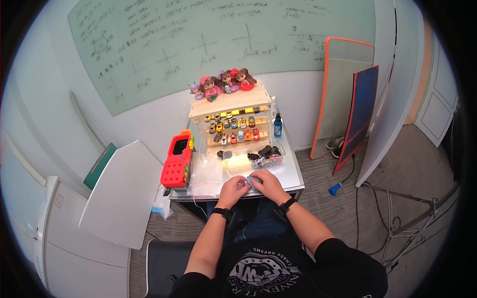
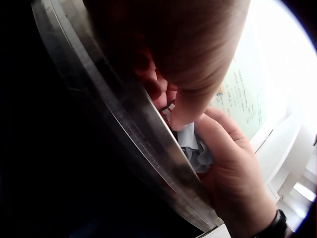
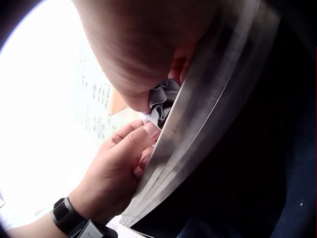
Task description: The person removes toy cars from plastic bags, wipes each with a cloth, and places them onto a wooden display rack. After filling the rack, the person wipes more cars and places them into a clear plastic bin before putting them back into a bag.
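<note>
A crumpled grey cloth (image 3: 163, 101) is bunched between both hands, low over the front of the metal table. The left hand (image 1: 235, 191) pinches its edge between thumb and fingers. Behind that thumb, in the left wrist view, a small red and white thing (image 2: 169, 111) shows, mostly hidden; I cannot tell what it is. The right hand (image 1: 268, 186) grips the bunched part of the cloth, its thumb close to the left thumb. Just beyond the hands, a clear plastic box (image 1: 274, 161) holds several dark toy vehicles (image 1: 265, 155).
Behind the box, a wooden shelf (image 1: 231, 102) carries rows of toy cars (image 1: 233, 123), with dolls (image 1: 226, 84) on top. To the left stand a red toy case (image 1: 176, 161) and a clear plastic bag (image 1: 204, 174). A blue bottle (image 1: 278, 125) is right of the shelf. The metal table edge (image 2: 158, 134) runs below the hands.
</note>
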`<control>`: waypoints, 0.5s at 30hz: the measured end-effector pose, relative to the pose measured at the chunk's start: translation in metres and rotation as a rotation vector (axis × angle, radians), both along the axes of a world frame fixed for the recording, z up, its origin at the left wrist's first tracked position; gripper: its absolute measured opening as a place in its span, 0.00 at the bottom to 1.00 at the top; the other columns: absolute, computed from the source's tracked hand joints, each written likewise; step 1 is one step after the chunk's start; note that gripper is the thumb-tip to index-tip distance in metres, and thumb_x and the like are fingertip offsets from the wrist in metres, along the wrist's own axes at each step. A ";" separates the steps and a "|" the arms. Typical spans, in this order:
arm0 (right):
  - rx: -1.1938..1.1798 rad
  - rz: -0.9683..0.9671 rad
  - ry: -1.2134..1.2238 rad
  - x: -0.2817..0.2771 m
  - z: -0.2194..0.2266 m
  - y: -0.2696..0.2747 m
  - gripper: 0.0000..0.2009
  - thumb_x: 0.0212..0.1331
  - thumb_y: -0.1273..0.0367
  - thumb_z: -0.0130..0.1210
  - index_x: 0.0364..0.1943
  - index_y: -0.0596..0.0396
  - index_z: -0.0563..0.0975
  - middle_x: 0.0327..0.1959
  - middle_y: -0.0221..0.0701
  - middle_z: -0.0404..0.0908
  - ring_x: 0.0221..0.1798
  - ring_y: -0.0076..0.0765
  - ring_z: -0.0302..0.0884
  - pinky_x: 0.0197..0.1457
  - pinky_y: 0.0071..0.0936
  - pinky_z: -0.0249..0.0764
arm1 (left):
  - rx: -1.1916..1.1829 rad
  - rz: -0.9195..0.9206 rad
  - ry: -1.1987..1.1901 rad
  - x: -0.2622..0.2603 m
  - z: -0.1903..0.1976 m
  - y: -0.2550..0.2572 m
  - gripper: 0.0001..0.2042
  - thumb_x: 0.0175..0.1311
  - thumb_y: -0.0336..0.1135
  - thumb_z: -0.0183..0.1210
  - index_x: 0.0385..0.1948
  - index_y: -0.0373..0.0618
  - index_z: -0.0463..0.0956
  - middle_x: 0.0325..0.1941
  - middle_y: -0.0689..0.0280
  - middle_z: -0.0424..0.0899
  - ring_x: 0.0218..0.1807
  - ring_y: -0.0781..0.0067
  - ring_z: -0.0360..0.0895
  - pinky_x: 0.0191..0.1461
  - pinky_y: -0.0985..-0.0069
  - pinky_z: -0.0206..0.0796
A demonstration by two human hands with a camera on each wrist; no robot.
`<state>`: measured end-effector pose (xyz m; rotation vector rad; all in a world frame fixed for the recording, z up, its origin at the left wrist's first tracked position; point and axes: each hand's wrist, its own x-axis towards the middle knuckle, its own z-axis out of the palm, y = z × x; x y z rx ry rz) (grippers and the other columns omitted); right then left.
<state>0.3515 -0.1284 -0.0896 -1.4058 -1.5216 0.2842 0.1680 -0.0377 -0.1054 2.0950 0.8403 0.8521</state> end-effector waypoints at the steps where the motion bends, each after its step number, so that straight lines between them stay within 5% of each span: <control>1: -0.041 -0.067 0.040 0.000 -0.001 0.001 0.10 0.63 0.66 0.65 0.47 0.51 0.85 0.40 0.35 0.81 0.39 0.42 0.82 0.44 0.35 0.78 | -0.020 0.000 -0.002 0.000 0.001 -0.001 0.12 0.60 0.32 0.72 0.41 0.40 0.84 0.30 0.70 0.85 0.26 0.85 0.75 0.34 0.79 0.71; 5: -0.045 -0.175 0.106 0.003 -0.006 0.008 0.11 0.63 0.66 0.65 0.47 0.52 0.84 0.40 0.35 0.81 0.38 0.42 0.82 0.44 0.35 0.78 | -0.035 -0.006 -0.004 0.000 0.000 0.000 0.12 0.60 0.32 0.73 0.42 0.39 0.84 0.30 0.69 0.85 0.26 0.85 0.75 0.33 0.80 0.70; 12: -0.009 0.079 -0.041 0.003 0.000 -0.002 0.10 0.63 0.66 0.64 0.47 0.49 0.85 0.40 0.35 0.81 0.41 0.44 0.83 0.45 0.36 0.79 | -0.022 -0.002 -0.017 -0.001 0.001 -0.001 0.13 0.60 0.32 0.73 0.43 0.39 0.84 0.31 0.69 0.86 0.26 0.85 0.74 0.34 0.80 0.70; 15: -0.023 0.073 -0.036 0.001 0.002 -0.003 0.10 0.64 0.66 0.64 0.47 0.49 0.85 0.40 0.36 0.81 0.42 0.44 0.84 0.45 0.36 0.79 | -0.048 0.002 -0.001 -0.002 0.004 -0.002 0.13 0.57 0.36 0.73 0.41 0.42 0.85 0.33 0.63 0.86 0.29 0.73 0.80 0.38 0.74 0.75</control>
